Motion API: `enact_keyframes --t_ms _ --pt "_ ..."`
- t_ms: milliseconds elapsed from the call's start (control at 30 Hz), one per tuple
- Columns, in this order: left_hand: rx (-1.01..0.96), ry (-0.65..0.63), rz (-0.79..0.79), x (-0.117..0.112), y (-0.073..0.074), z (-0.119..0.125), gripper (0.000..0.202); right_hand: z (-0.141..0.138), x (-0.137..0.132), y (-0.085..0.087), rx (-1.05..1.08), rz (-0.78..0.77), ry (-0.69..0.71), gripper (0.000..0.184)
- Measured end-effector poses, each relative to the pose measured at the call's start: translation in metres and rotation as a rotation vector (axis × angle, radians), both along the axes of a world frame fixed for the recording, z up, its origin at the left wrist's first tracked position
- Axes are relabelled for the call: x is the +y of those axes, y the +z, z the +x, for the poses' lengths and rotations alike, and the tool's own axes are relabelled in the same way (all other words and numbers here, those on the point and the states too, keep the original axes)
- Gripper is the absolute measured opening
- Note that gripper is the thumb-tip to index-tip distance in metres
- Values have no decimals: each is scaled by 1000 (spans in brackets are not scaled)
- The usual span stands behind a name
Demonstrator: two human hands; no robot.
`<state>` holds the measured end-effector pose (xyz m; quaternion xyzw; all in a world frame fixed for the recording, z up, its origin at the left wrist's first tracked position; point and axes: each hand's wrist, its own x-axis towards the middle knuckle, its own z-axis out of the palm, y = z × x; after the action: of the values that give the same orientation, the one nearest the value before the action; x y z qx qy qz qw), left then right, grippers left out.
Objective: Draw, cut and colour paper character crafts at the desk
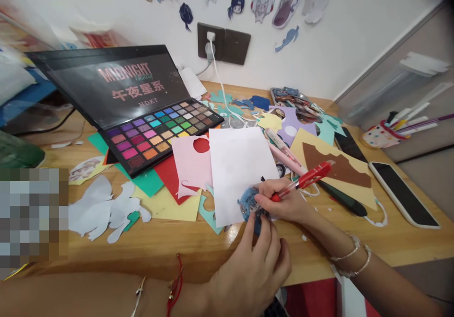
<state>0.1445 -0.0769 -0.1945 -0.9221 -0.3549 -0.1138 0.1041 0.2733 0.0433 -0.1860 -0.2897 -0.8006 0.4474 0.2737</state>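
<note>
A small blue-haired character figure, flat like a paper cutout, lies over the lower edge of a white paper sheet. With its fingertips down on the figure, my left hand holds it in place from the near side. My right hand is closed round a red pen, its cap end pointing up to the right. The pen's tip is hidden behind the fingers, close to the figure, so I cannot tell whether it touches. Part of the figure is covered by both hands.
An opened eyeshadow palette stands at the left over coloured paper. White paper cutouts lie nearer. On the right are a phone, a dark green pen-like tool and a pen cup. A white cable runs from the wall socket.
</note>
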Motion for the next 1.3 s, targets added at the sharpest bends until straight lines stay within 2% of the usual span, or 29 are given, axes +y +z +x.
enact_keyframes --t_ms 267,567,867,1067,1300 --pt "8 12 -20 -2 3 0 44 -1 1 -3 -62 113 38 41" --pt "47 -11 -24 2 9 -4 44 0 0 -1 -125 142 29 42" --pt "21 2 -36 -1 6 -1 44 -1 0 -1 -133 159 34 42" --pt "54 -22 -23 1 11 -5 44 0 1 -1 -137 190 38 41" --pt "40 -21 -33 2 10 -4 43 -1 0 0 -136 156 27 41"
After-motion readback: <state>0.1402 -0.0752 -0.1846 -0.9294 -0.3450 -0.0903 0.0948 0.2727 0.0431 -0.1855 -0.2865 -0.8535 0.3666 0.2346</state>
